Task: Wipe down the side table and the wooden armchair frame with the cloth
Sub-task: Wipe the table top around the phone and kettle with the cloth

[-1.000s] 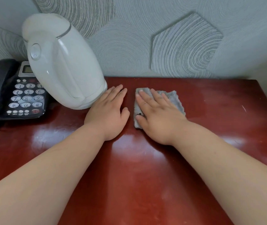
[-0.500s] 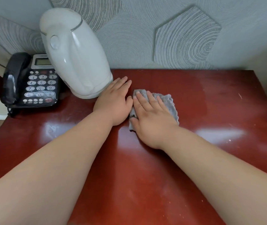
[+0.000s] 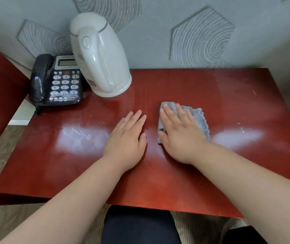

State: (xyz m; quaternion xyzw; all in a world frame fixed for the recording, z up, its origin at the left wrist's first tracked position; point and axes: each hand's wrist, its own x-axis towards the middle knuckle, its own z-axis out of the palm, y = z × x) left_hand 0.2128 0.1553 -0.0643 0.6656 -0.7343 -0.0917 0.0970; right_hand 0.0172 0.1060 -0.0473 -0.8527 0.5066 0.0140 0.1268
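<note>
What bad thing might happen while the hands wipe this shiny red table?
1. The right hand presses the grey cloth flat; a wide sweep towards the back left might bump the tall white plastic kettle and tip it.
2. The black desk telephone sits at the red wooden side table's left edge, so a push could slide it off.
3. White specks near the right side may get missed.
</note>
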